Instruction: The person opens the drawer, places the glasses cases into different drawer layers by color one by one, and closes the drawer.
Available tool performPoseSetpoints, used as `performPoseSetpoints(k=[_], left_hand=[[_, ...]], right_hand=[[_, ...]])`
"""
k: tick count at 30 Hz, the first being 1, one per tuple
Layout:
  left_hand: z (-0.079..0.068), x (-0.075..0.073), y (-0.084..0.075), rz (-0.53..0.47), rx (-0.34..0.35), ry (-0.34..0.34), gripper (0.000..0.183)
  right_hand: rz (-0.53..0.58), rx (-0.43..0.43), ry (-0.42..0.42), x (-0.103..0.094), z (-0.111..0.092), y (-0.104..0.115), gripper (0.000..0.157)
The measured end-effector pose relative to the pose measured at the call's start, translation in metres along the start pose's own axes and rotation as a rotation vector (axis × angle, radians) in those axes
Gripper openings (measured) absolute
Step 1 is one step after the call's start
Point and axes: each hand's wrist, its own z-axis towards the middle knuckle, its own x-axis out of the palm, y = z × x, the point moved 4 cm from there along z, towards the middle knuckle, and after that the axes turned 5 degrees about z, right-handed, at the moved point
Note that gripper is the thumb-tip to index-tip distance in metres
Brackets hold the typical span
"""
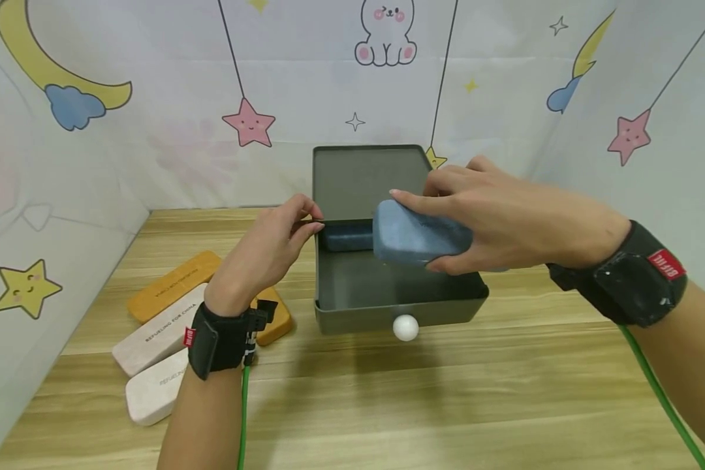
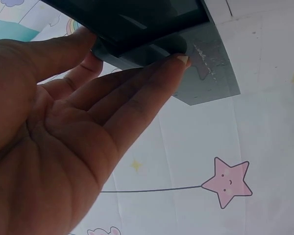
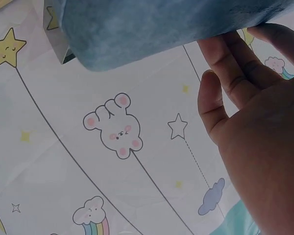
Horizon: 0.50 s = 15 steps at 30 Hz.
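Note:
A dark grey box [image 1: 358, 318] with a white round knob [image 1: 406, 328] on its front stands on the table, its lid [image 1: 370, 183] raised at the back. My left hand [image 1: 258, 254] pinches the box's left rim near the hinge corner. Between the thumb and fingers of my right hand [image 1: 505, 215] is a blue glasses case [image 1: 408, 235], held above the right part of the box. Another, darker blue case [image 1: 348, 237] lies inside along the back wall, partly hidden by the held one. In the right wrist view the held case [image 3: 152, 29] fills the top.
Left of the box, two pale cases [image 1: 163, 329] and an orange case [image 1: 173, 284] lie side by side on the wooden table [image 1: 505, 391]. Another orange case [image 1: 275, 320] is partly behind my left wrist. A patterned white cloth [image 1: 182, 130] hangs close behind. Green cables trail from both wristbands.

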Motion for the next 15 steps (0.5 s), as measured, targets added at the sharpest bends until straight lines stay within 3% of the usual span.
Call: performPoseSetpoints(k=[15], left_hand=[[0.001,0.001,-0.002,0.003,-0.008,-0.003,0.016]], right_hand=[[0.003,-0.027,0.072,0.010,0.024,0.012,0.086]])
